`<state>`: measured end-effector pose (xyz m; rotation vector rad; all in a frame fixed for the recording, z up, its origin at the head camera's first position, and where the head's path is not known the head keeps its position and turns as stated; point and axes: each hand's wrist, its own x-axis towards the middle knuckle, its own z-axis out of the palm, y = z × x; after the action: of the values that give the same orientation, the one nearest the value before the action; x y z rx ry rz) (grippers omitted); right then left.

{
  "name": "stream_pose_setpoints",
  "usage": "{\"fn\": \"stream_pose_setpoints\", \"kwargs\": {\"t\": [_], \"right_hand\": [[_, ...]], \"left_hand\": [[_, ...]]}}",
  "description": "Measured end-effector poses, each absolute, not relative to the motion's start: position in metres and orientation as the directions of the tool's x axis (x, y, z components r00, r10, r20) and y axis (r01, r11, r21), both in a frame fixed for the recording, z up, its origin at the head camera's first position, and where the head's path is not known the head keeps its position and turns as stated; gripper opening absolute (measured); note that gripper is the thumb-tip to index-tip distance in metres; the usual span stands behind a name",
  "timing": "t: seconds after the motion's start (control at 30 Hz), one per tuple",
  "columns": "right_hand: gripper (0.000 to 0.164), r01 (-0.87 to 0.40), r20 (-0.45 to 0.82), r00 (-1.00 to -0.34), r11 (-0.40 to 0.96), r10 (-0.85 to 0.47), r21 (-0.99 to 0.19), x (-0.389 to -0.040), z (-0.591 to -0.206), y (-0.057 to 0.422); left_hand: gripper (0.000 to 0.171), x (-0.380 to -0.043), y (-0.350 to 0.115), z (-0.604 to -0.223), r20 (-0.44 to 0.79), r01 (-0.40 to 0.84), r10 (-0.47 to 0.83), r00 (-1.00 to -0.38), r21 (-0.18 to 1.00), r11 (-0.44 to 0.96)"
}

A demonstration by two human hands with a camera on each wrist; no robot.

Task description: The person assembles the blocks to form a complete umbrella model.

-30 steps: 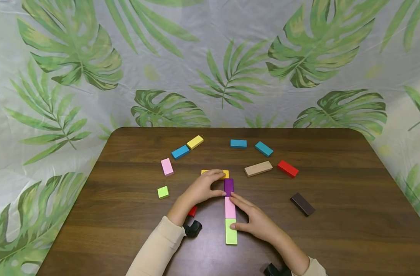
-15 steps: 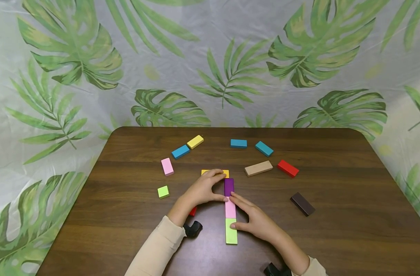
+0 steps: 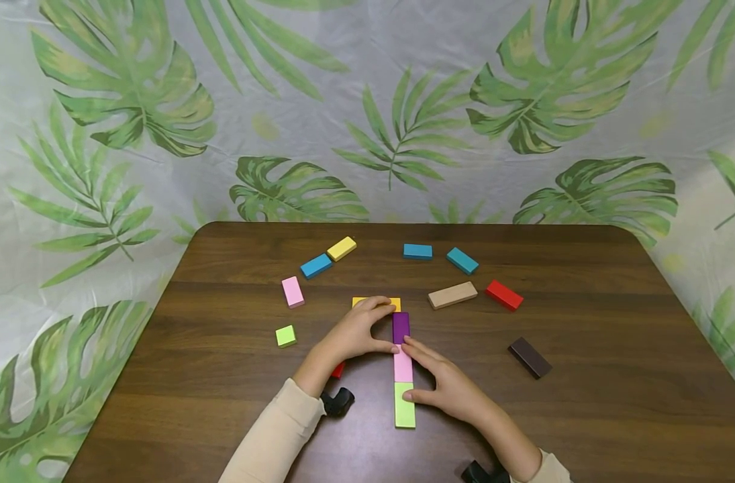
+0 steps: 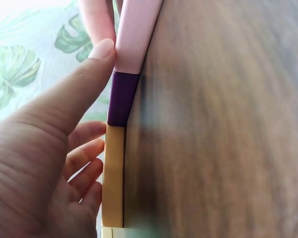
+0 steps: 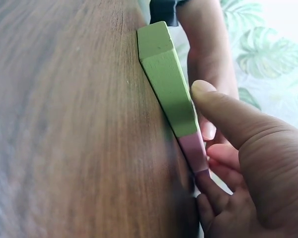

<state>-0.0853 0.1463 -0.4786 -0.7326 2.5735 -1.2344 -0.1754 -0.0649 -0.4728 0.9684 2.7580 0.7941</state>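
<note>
A purple block [image 3: 401,327], a pink block [image 3: 403,367] and a lime-green block [image 3: 405,414] lie flat, end to end in a straight line. Across the far end sits a yellow block [image 3: 396,306], partly hidden by my left hand [image 3: 356,331]. That hand's fingers rest on the yellow block, and its thumb touches the pink one near the purple joint. My right hand [image 3: 452,389] spreads along the row's right side: fingertips at the pink block's far end, thumb on the lime-green block. In the right wrist view, the lime-green block [image 5: 166,84] rests against the tabletop.
Loose blocks ring the row: pink [image 3: 292,292], blue [image 3: 315,266], pale yellow [image 3: 341,249], teal [image 3: 462,260], tan [image 3: 452,295], red [image 3: 504,295], dark brown [image 3: 529,357] and a small lime cube [image 3: 285,336]. Another red block [image 3: 338,369] shows beside my left wrist.
My left thumb has slid toward me, from the purple block onto the edge of the pink one. The right hand and the blocks look unmoved.
</note>
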Motion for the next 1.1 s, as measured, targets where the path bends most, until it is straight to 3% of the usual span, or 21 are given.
{"fn": "stream_pose_setpoints", "kwargs": {"t": [0.27, 0.5, 1.1], "right_hand": [[0.077, -0.303, 0.037, -0.885, 0.514, -0.464, -0.802, -0.086, -0.477, 0.145], [0.074, -0.358, 0.145, -0.894, 0.483, -0.423, -0.799, -0.091, -0.47, 0.148], [0.076, -0.429, 0.284, -0.893, 0.472, -0.348, -0.771, -0.116, -0.444, 0.171]], "left_hand": [[0.077, -0.175, -0.065, -0.472, 0.069, 0.549, 0.608, -0.791, 0.519, 0.655], [0.077, -0.174, -0.066, -0.472, 0.08, 0.548, 0.604, -0.793, 0.527, 0.649], [0.075, -0.175, -0.067, -0.473, 0.085, 0.534, 0.595, -0.8, 0.553, 0.639]]}}
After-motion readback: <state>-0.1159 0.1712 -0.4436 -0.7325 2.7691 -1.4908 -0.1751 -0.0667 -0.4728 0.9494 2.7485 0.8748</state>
